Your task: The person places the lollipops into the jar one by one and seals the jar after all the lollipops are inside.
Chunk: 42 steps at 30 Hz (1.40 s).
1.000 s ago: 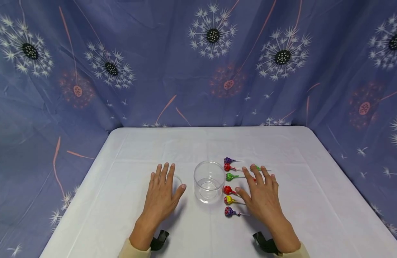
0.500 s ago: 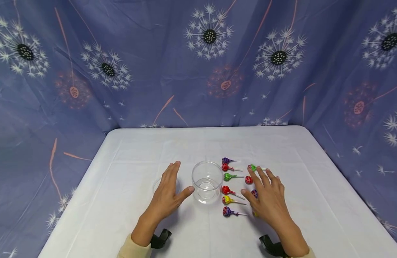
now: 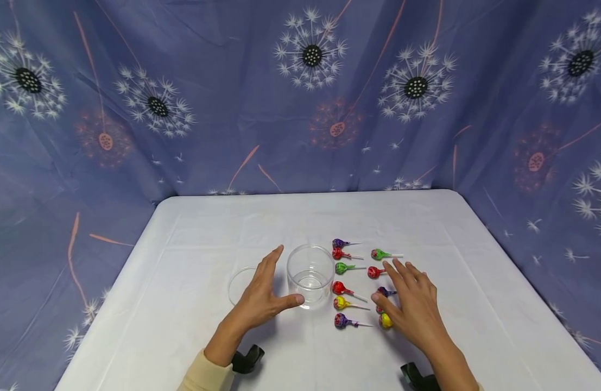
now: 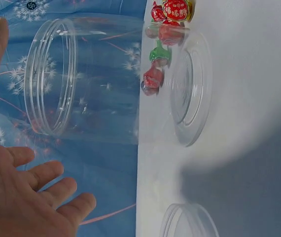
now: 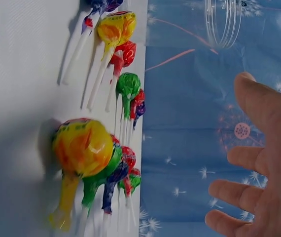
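Observation:
A clear round jar (image 3: 311,279) stands upright and uncapped on the table. My left hand (image 3: 263,298) is held just left of it, fingers extended and thumb spread, the thumb overlapping the jar's lower edge in the head view. The left wrist view shows a bare palm (image 4: 12,187) facing the jar (image 4: 106,79). Behind the left hand, partly covered, lies a clear round lid (image 3: 233,282). My right hand (image 3: 415,298) hovers empty over the right-hand row of lollipops, its fingers spread, covering some sticks. Nearest it are a yellow lollipop (image 3: 385,320) and a red lollipop (image 3: 374,272).
Right of the jar runs another row of wrapped lollipops, among them a green one (image 3: 341,268) and a purple one (image 3: 341,320). A white cloth (image 3: 207,228) covers the table, and a blue dandelion-print curtain (image 3: 222,108) hangs behind it.
My left hand has moved right toward the jar and turned its palm inward, uncovering more of the lid. My right hand has drawn slightly right, revealing more lollipops. The head view has shifted slightly.

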Each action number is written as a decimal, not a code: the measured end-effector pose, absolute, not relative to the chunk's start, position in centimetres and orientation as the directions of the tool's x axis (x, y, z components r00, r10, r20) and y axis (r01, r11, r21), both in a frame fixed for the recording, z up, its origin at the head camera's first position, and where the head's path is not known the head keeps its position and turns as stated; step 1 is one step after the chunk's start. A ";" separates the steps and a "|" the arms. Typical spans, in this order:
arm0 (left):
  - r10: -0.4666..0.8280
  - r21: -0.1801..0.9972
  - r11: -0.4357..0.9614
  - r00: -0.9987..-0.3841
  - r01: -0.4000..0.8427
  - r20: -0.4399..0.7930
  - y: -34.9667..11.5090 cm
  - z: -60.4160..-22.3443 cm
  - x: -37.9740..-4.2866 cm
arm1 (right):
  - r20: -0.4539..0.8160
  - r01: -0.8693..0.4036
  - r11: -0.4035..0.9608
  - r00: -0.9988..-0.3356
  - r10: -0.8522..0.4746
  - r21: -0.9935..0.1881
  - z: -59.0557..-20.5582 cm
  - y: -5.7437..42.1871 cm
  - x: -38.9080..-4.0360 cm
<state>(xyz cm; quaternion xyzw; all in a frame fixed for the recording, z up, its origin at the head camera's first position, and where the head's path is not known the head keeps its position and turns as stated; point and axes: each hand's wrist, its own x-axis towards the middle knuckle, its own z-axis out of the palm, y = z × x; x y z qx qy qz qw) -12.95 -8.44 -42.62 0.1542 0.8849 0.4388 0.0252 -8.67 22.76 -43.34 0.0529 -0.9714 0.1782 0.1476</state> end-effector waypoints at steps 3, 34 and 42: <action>0.316 0.804 0.541 -0.945 0.248 0.080 -8.3 -42.8 -13.1 | 0.314 -0.164 0.925 -0.948 -0.052 -0.342 -43.6 23.1 -8.5; 0.325 0.893 0.418 -0.946 0.165 0.023 -5.8 -43.8 -14.4 | 0.370 -0.193 0.904 -0.928 -0.042 -0.381 -45.9 26.6 -6.2; 0.309 0.904 0.405 -0.951 0.137 0.006 -5.5 -44.0 -14.6 | 0.370 -0.163 0.926 -0.929 -0.027 -0.341 -46.6 27.1 -6.1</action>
